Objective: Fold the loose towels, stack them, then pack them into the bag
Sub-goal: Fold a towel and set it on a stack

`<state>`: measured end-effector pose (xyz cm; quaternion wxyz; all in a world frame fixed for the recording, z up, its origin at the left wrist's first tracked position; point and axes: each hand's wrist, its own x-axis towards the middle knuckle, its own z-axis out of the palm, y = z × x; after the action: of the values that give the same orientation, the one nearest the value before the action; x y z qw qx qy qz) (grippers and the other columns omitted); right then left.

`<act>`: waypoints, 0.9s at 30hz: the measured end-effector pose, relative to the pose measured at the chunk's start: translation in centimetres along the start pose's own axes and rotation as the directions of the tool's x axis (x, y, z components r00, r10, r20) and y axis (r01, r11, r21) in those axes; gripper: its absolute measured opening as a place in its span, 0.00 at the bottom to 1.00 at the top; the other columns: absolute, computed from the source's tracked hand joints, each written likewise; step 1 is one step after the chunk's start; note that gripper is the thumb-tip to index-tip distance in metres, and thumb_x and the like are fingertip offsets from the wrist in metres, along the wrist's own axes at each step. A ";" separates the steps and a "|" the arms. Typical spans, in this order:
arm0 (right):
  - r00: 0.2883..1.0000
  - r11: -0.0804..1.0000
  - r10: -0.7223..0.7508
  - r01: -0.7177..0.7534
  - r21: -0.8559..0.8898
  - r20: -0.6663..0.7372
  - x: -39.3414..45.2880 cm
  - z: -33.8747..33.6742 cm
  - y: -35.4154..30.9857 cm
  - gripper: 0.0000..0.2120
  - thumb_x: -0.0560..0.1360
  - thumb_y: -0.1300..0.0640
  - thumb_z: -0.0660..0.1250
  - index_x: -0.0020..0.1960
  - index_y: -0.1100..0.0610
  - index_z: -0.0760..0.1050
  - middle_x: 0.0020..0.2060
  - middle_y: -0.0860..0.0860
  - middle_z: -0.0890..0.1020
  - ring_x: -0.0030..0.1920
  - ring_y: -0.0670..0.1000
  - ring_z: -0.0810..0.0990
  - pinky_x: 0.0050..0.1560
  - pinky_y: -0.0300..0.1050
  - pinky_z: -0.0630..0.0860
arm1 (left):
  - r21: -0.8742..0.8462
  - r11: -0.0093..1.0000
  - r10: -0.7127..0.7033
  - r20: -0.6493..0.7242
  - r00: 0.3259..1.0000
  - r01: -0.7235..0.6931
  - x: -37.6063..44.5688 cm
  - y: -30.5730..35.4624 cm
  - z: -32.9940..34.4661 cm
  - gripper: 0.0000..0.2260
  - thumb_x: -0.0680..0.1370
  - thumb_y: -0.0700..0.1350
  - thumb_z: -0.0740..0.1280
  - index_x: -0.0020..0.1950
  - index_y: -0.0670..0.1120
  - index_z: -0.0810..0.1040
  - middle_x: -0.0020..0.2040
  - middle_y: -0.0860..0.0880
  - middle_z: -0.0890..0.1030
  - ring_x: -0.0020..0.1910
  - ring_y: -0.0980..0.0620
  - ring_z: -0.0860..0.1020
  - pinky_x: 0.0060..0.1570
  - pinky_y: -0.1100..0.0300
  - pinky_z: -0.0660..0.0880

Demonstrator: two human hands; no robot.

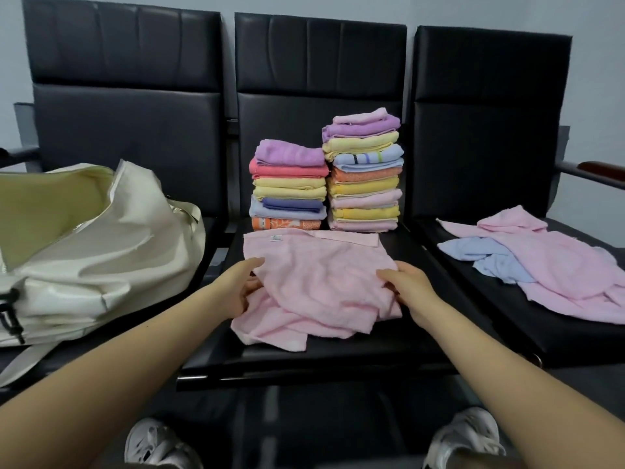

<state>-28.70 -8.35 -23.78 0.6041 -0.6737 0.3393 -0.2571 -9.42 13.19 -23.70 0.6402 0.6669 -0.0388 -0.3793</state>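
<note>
We have the pink towel (pixel 314 286) on the middle seat (pixel 338 353), just in front of the two folded stacks (pixel 326 184). Our left hand (pixel 241 286) and right hand (pixel 407 291) each pinch a side edge. We should pull it flat, match corners, then crease firmly.

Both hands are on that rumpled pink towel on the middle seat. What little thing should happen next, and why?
Probably pull it flat. The pink towel lies bunched at its near edge, the left hand and right hand grip its two sides, and its far edge already lies straight before the folded stacks. Smoothing first should give a neat fold.
</note>
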 end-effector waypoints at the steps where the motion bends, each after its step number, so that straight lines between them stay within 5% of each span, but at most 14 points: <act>1: 1.000 1.000 -0.011 0.011 0.017 0.006 0.0 0.1 -0.1 0.03 0.75 0.62 0.67 0.45 0.61 0.79 0.41 0.55 0.81 0.43 0.52 0.78 0.44 0.45 0.74 | 0.047 0.999 0.013 0.056 0.998 -0.015 -0.2 0.0 0.0 0.16 0.77 0.52 0.68 0.59 0.43 0.77 0.50 0.43 0.79 0.47 0.46 0.77 0.47 0.58 0.74; 5: 0.975 0.992 0.017 0.012 -0.127 0.223 -0.2 0.6 -0.2 0.07 0.73 0.60 0.70 0.47 0.63 0.82 0.40 0.55 0.83 0.41 0.51 0.80 0.41 0.43 0.74 | 0.362 0.906 0.130 0.258 0.957 -0.221 -0.6 -0.6 0.4 0.18 0.70 0.53 0.75 0.51 0.40 0.82 0.49 0.46 0.83 0.49 0.50 0.80 0.54 0.57 0.75; 8: 0.936 0.979 0.028 0.044 -0.197 0.350 -0.1 0.3 0.2 0.06 0.74 0.60 0.70 0.43 0.64 0.80 0.34 0.54 0.79 0.35 0.49 0.78 0.32 0.39 0.72 | 0.537 0.773 0.233 0.254 0.939 -0.337 -1.0 -1.4 1.3 0.11 0.76 0.50 0.70 0.45 0.41 0.80 0.42 0.47 0.80 0.42 0.50 0.77 0.43 0.59 0.73; 10: 0.952 0.968 -0.027 0.101 -0.229 0.305 0.6 -0.1 0.5 0.11 0.75 0.59 0.69 0.41 0.67 0.76 0.33 0.56 0.75 0.35 0.50 0.74 0.34 0.41 0.69 | 0.469 0.802 0.319 0.186 0.929 -0.370 -0.9 -1.0 1.7 0.13 0.78 0.50 0.65 0.47 0.40 0.81 0.45 0.44 0.81 0.42 0.49 0.78 0.43 0.57 0.74; 12: 0.974 0.960 -0.108 0.154 -0.232 0.200 1.5 -0.3 0.6 0.15 0.75 0.58 0.69 0.43 0.71 0.76 0.36 0.56 0.76 0.39 0.51 0.74 0.40 0.44 0.70 | 0.220 0.891 0.387 0.087 0.918 -0.396 -0.5 0.6 1.6 0.12 0.79 0.49 0.62 0.50 0.43 0.80 0.49 0.44 0.83 0.48 0.47 0.80 0.50 0.54 0.77; 15: 0.996 0.986 -0.082 0.087 0.143 -0.041 2.8 -0.8 -0.8 0.06 0.77 0.57 0.67 0.48 0.59 0.81 0.44 0.51 0.83 0.48 0.51 0.80 0.50 0.46 0.75 | -0.207 0.906 0.371 -0.030 0.928 -0.369 0.7 3.5 0.5 0.15 0.79 0.51 0.63 0.58 0.42 0.78 0.56 0.42 0.82 0.55 0.46 0.80 0.60 0.50 0.75; 17: 0.997 0.912 0.033 -0.001 0.410 -0.070 4.0 -1.0 -1.9 0.09 0.78 0.55 0.67 0.56 0.58 0.79 0.51 0.54 0.83 0.53 0.52 0.81 0.47 0.45 0.77 | -0.300 0.883 0.327 -0.160 0.931 -0.361 1.5 4.6 -0.3 0.16 0.79 0.53 0.63 0.62 0.44 0.76 0.57 0.45 0.81 0.55 0.47 0.80 0.60 0.50 0.75; 21: 0.984 0.754 0.175 -0.163 0.637 0.045 4.4 -0.8 -3.6 0.21 0.77 0.49 0.65 0.66 0.58 0.75 0.61 0.57 0.80 0.60 0.57 0.79 0.53 0.49 0.77 | -0.393 0.853 0.275 -0.222 0.935 -0.344 3.1 4.5 -0.9 0.15 0.81 0.46 0.60 0.67 0.44 0.73 0.62 0.47 0.77 0.59 0.49 0.76 0.62 0.53 0.73; 23: 0.988 0.720 0.133 -0.155 0.676 0.084 4.0 -0.9 -3.9 0.17 0.79 0.49 0.61 0.62 0.58 0.77 0.57 0.57 0.82 0.57 0.56 0.80 0.54 0.50 0.76 | -0.365 0.865 0.313 -0.142 0.939 -0.344 3.2 3.6 -0.5 0.11 0.81 0.42 0.58 0.59 0.43 0.77 0.52 0.43 0.77 0.46 0.49 0.75 0.47 0.56 0.74; 25: 0.982 0.749 0.120 -0.187 0.636 0.147 3.3 -1.1 -3.5 0.15 0.80 0.48 0.61 0.56 0.57 0.78 0.52 0.55 0.83 0.53 0.54 0.81 0.55 0.49 0.76 | -0.244 0.915 0.295 -0.135 0.946 -0.321 2.6 2.7 0.1 0.07 0.80 0.42 0.59 0.49 0.45 0.76 0.40 0.46 0.76 0.36 0.51 0.72 0.36 0.59 0.70; 27: 0.968 0.882 0.185 -0.240 0.406 0.172 2.7 -1.3 -1.9 0.18 0.78 0.45 0.64 0.59 0.57 0.77 0.54 0.54 0.82 0.55 0.53 0.80 0.55 0.48 0.76 | -0.066 0.963 0.253 -0.102 0.962 -0.260 2.2 1.7 0.3 0.07 0.81 0.47 0.61 0.52 0.46 0.76 0.43 0.47 0.79 0.41 0.50 0.76 0.36 0.58 0.71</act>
<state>-27.69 -11.15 -21.86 0.7808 -0.5003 0.3079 -0.2129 -7.25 11.44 -23.17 0.7107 0.6475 -0.0802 -0.2630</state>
